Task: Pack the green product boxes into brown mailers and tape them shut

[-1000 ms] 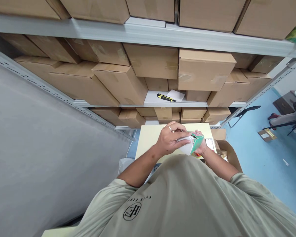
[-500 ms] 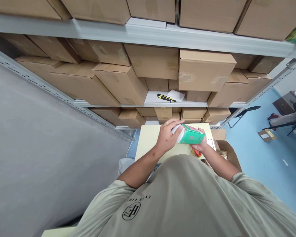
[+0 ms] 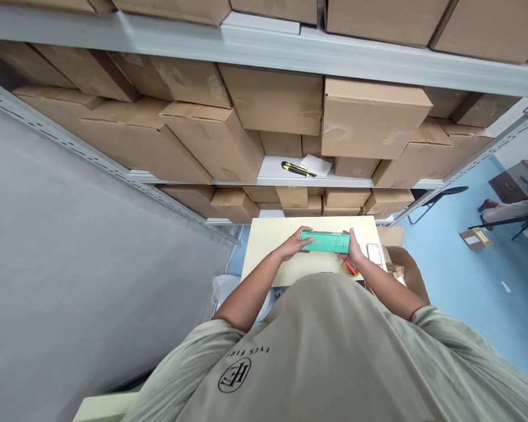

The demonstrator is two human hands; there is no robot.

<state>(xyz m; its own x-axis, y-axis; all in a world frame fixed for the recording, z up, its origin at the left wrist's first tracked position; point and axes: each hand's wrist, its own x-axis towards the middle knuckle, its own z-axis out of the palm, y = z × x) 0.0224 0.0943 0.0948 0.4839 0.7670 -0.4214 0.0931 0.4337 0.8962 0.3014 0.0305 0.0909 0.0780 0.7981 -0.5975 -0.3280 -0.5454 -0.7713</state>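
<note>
A long green box [image 3: 325,241] with faint print on its side is held level above the pale yellow table [image 3: 264,258]. My left hand [image 3: 294,242] grips its left end, and my right hand [image 3: 354,247] is closed around the right end. Just below my right hand, a tape dispenser [image 3: 350,268] with red parts and a roll of tape lies at the table's near edge. A white printed label sheet [image 3: 374,254] rests on the table to the right of that hand.
Shelves of brown cardboard boxes [image 3: 374,117] rise ahead. A yellow-black utility knife [image 3: 297,169] and a white paper [image 3: 315,164] lie on the middle shelf. An open carton [image 3: 411,275] stands right of the table. A grey wall [image 3: 92,252] runs along the left; a person sits far right.
The green box has turned from slanted, with its white end showing, to level and facing me. My left hand has moved from over its top to its left end.
</note>
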